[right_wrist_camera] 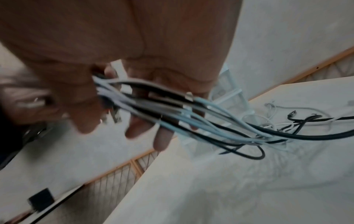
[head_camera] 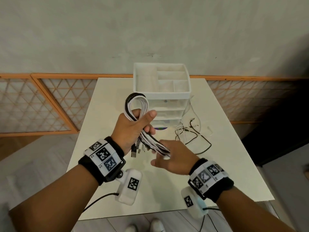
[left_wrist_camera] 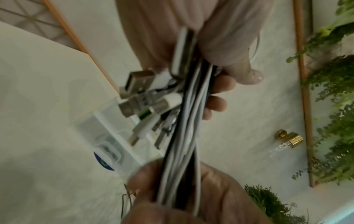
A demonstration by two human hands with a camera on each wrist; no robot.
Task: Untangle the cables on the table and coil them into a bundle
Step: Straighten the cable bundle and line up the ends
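Two hands gathering a cable bundle above the table

The left hand (head_camera: pixel 133 129) is gripping the looped black-and-white cable bundle (head_camera: pixel 137 106), fingers curled round it; the right hand (head_camera: pixel 173 158) is closing round its smooth strands lower down, while loose cables (head_camera: pixel 192 136) are trailing onto the white table (head_camera: pixel 225 164).

Two hands: left hand (head_camera: pixel 132 129), right hand (head_camera: pixel 175 158). One cable bundle (head_camera: pixel 142 121), cables too many to count. One drawer box (head_camera: pixel 162 84) behind bundle. One table (head_camera: pixel 150 190) under it.
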